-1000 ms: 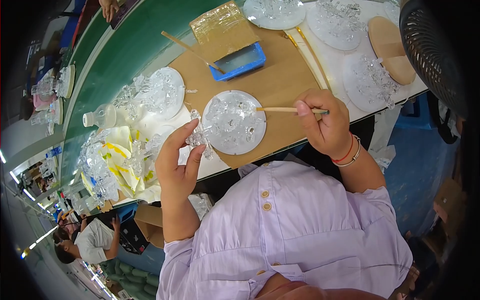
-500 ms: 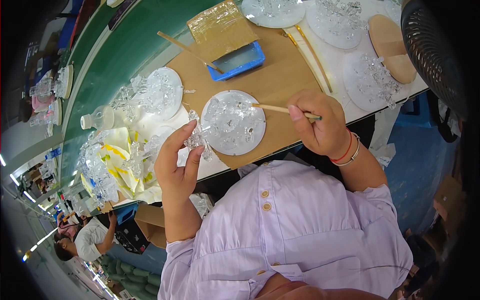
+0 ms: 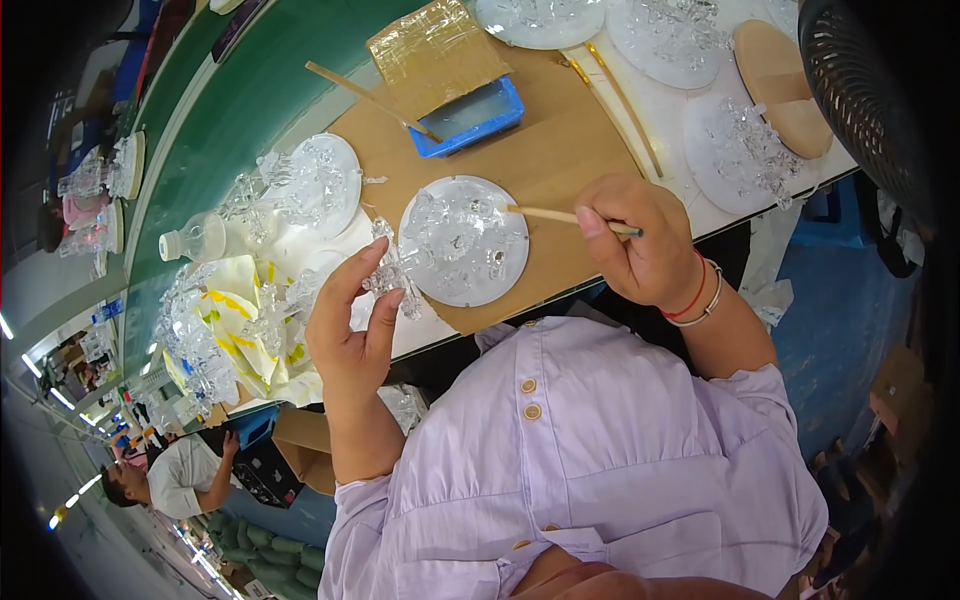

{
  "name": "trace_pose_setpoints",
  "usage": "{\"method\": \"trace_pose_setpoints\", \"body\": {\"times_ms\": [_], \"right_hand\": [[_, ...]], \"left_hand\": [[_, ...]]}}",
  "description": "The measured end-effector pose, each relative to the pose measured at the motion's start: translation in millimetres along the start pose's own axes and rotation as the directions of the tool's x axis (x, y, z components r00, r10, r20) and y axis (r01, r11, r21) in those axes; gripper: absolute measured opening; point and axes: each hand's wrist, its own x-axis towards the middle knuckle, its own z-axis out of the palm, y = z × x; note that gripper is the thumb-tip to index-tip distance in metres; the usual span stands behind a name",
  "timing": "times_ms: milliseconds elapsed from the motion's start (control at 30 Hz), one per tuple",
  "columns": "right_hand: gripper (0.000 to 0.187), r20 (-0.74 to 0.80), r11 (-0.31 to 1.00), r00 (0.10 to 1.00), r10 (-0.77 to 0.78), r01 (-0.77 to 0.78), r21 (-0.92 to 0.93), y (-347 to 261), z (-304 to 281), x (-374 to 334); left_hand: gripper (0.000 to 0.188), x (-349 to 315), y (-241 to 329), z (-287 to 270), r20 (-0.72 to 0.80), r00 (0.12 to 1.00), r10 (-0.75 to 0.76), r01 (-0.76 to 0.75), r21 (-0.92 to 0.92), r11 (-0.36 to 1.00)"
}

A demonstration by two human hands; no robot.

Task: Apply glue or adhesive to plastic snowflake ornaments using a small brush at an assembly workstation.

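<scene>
Clear, glassy ornate piece (image 3: 392, 272) pinched between thumb and fingers of the left hand (image 3: 346, 325), close to the left edge of the round white disc (image 3: 470, 290); contact cannot be told. Narrow grip: the piece could twist or slip if slick. Right hand (image 3: 640, 245) grasps a wooden stick (image 3: 545, 213), tip at the disc's upper right. Too hard a push might shift the clear parts there, or slide the disc on the cardboard sheet (image 3: 560, 150), since neither hand appears to steady it. Farther out, a strip (image 3: 355, 92) overhangs the blue tray (image 3: 435, 150); a sleeve snag could jolt both.
</scene>
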Motion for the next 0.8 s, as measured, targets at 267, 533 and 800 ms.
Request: {"method": "trace_pose_setpoints", "body": {"times_ms": [267,533,800], "right_hand": [[0.013,0.005,0.998,1.0,0.001,-0.001,0.059,-8,-4,-6],[0.014,0.033,0.993,0.997,-0.066,0.063,0.096,-21,-3,-15],[0.011,0.02,1.0,0.999,-0.031,0.031,0.0,-15,-5,-13]], "left_hand": [[0.036,1,-4,2,-0.031,1.0,-0.006,0.005,-0.044,0.999],[0.035,-1,-1,2,-0.039,0.998,-0.039,0.036,-0.058,0.998],[0.035,-7,8,6,-0.06,0.998,0.007,-0.007,0.002,1.0]]}}
